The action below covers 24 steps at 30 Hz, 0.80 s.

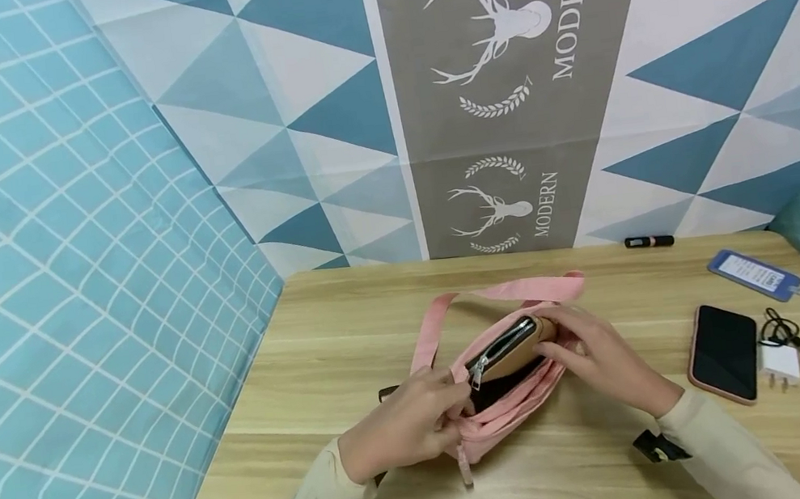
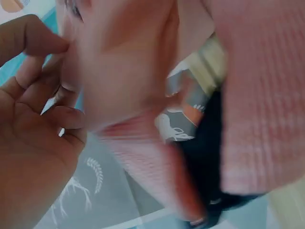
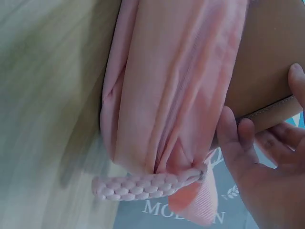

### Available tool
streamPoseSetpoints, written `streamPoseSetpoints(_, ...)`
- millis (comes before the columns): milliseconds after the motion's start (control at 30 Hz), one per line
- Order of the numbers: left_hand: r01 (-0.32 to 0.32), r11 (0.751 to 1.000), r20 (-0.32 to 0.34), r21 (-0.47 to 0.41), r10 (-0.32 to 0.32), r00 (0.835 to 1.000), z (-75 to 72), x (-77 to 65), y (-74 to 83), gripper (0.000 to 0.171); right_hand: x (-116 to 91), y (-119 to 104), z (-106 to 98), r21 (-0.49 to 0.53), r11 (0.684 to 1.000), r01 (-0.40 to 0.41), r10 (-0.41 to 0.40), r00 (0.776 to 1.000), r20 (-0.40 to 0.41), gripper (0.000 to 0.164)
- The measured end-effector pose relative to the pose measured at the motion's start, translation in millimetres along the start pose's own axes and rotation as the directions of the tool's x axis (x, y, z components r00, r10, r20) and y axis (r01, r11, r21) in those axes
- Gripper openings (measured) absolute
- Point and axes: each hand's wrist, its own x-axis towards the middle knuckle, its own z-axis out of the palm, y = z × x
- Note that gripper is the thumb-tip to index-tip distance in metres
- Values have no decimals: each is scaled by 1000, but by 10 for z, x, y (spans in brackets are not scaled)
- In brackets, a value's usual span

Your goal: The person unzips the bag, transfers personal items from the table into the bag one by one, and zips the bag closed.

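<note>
A pink belt bag (image 1: 513,420) lies on the wooden table with its mouth spread and its strap (image 1: 431,332) looped behind. A tan wallet (image 1: 517,361) with a dark zip and silver puller is partly inside the bag's mouth. My left hand (image 1: 407,421) pinches the bag's rim at its near left end, beside the puller. The wallet's far right end is between the thumb and fingers of my right hand (image 1: 605,358). In the right wrist view the tan wallet (image 3: 267,62) stands out of the pink bag (image 3: 143,95), its lower part hidden inside.
To the right are a phone (image 1: 724,354), a white charger plug (image 1: 780,364), a black cable (image 1: 782,330) and a blue tag (image 1: 754,274). A black tube (image 1: 649,241) lies at the back edge. Something small and black (image 1: 656,445) is by the right sleeve.
</note>
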Motion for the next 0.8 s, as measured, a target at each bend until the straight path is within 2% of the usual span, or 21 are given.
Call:
streamPoseSetpoints(33,15,999,7,34,-16,1000,6,-1,12,24,-8,2,-6,15,1000,-8,8,1000,1,44)
streamPoseSetpoints(100,39,986,10,160,-42,999,21,-4,32,20,-22,11,-18,38,999,-12,12,1000,-1,43)
streamPoseSetpoints(167,58,956,-5,288,-59,998,33,-11,42,13,-30,16,-27,49,999,-11,11,1000,6,39)
streamPoseSetpoints(233,86,932,-21,351,-84,996,36,-23,45,11,-29,15,-36,43,999,-10,9,1000,23,33)
streamPoseSetpoints(300,109,921,-44,374,-100,994,23,-30,44,12,-22,8,-45,26,1000,-7,6,999,45,25)
streamPoseSetpoints(367,123,928,-58,352,-109,992,13,-39,29,13,-21,-1,-59,3,1000,-4,3,998,64,20)
streamPoseSetpoints(467,128,935,-41,330,-121,992,19,-45,-10,12,-26,-13,-82,-32,1000,-1,4,997,81,17)
streamPoseSetpoints(533,159,920,-10,358,-167,986,44,-58,-45,10,-27,-23,-91,-49,999,-7,11,995,96,18)
streamPoseSetpoints(600,200,891,10,408,-223,975,57,-65,-76,11,-23,-38,-96,-71,997,-9,16,994,105,20)
streamPoseSetpoints(700,245,852,18,462,-286,958,33,-73,-102,15,-9,-79,-83,-179,983,46,-29,995,100,27)
streamPoseSetpoints(800,246,856,15,455,-283,959,-40,-81,-103,15,18,-140,-50,-330,934,135,-118,990,72,35)
